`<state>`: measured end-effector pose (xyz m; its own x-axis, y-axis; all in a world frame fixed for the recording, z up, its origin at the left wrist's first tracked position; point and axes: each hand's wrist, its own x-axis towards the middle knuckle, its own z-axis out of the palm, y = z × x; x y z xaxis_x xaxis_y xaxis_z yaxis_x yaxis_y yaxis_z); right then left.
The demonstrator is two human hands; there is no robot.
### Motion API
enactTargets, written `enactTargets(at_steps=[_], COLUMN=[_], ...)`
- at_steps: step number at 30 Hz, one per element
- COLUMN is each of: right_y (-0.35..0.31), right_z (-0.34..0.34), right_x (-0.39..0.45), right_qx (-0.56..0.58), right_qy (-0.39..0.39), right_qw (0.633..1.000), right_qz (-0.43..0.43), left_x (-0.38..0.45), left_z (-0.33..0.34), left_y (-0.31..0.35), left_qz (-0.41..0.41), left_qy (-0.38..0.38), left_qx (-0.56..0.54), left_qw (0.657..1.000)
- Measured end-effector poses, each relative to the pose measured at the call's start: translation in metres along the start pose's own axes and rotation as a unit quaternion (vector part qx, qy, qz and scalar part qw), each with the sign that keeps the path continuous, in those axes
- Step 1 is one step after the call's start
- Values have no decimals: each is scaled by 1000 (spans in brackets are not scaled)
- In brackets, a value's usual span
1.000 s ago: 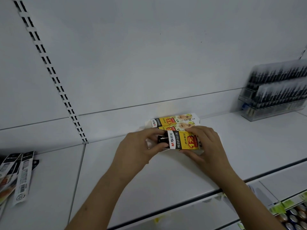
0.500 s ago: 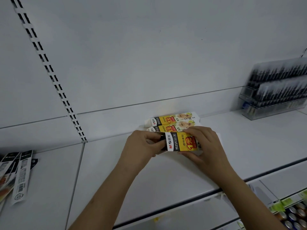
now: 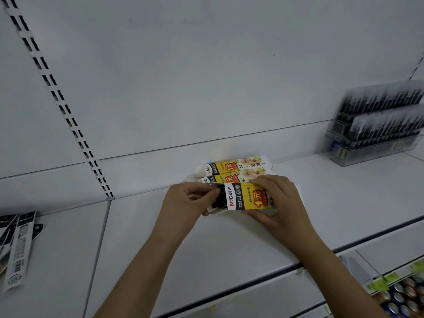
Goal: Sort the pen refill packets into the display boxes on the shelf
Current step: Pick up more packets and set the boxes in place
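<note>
A yellow, black and white display box lies on its side on the white shelf, just in front of two matching boxes stacked against the back wall. My right hand grips the front box around its right half, thumb underneath. My left hand pinches at the box's dark open left end, where black refills show; whether it holds the flap or the refills is unclear. Several pen refill packets lie at the far left of the shelf.
A clear tiered rack of black pens stands at the back right of the shelf. A slotted upright runs down the back wall. Below the shelf edge at lower right sit battery packs and green price tags.
Both hands stay on the front box. My left fingers have shifted slightly at its open end, and the view has drifted a little.
</note>
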<state>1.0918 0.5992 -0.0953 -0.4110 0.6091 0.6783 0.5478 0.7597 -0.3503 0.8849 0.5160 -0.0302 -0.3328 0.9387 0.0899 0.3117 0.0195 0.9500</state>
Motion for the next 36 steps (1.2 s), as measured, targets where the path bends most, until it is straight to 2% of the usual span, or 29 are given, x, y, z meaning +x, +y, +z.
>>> enactTargets(at_steps=[4, 7, 9, 11, 14, 17, 20, 24, 31, 34, 36], right_y=[-6, -14, -31, -51, -70, -71, -63, -47, -52, -53, -49], right_z=[-7, -16, -22, -21, -9, 1, -7, -12, -16, -27, -40], right_x=[3, 9, 16, 18, 16, 11, 10, 6, 8, 18, 27], right_qx=[72, 192, 357, 466, 509, 541, 519, 506, 509, 483, 425], right_qy=[31, 104, 131, 131, 103, 90, 72, 33, 22, 39, 44], right_qw=[996, 971, 911, 853, 825, 796, 804, 805, 811, 838, 879], right_qz=[30, 95, 161, 196, 223, 255, 280, 309, 287, 252, 210], left_x=[-7, -12, -10, -9, -10, -8, -4, 0, -3, -2, -1], left_z=[-5, -3, -1, 4, 15, 10, -8, -23, -12, -6, -8], left_y=[-5, -7, -9, -12, -16, -17, -21, -31, -47, -50, -54], left_qz=[92, 187, 196, 186, 195, 191, 198, 190, 156, 162, 187], left_qy=[107, 125, 83, -15, -136, -141, -124, -133, -152, -159, -152], left_qx=[21, 32, 21, 58, 135, 116, 93, 133, 49, 87, 150], left_qw=[990, 974, 977, 981, 962, 964, 968, 964, 975, 970, 959])
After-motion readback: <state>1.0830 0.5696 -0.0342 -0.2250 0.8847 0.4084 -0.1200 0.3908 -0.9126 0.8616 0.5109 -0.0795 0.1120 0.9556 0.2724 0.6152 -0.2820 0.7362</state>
